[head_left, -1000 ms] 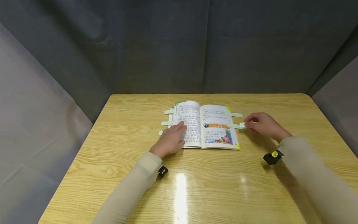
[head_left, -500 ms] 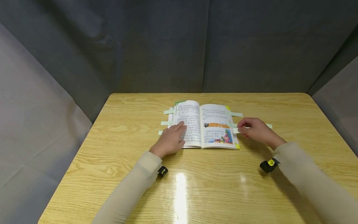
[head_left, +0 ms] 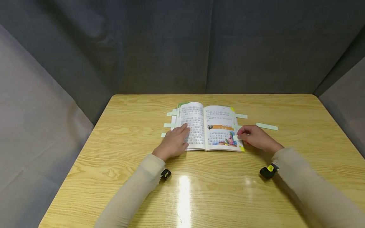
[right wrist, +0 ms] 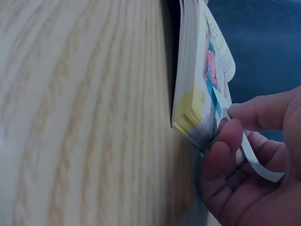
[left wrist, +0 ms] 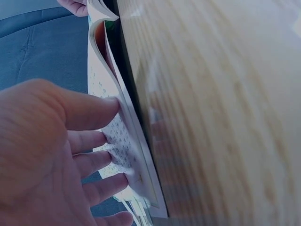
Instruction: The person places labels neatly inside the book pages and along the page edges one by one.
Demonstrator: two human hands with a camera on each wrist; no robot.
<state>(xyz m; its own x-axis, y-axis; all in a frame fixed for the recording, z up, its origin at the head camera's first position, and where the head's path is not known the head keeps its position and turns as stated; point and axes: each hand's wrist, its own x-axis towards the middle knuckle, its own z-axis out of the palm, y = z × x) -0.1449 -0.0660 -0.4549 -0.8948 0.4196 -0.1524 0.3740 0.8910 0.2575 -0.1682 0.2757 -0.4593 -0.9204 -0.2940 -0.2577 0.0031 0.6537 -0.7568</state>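
Note:
An open book lies on the table with printed text and a coloured picture on its right page. My left hand rests on the left page, fingers extended; in the left wrist view the thumb and fingertips touch the paper near its lower edge. Between thumb and forefinger, my right hand pinches a pale green paper strip. One end of that strip overlaps the picture at the right page's outer edge, and its other end curves inside the palm.
Pale green strips stick out past the book's left side, including an upper strip. On the right, another strip juts out near the top. A loose strip lies on the wooden table beyond my right hand. Dark cloth hangs behind.
My right hand has moved left and toward me with its strip, from beside the middle tab to the picture. The loose strip on the table has come into view. My left hand stays put.

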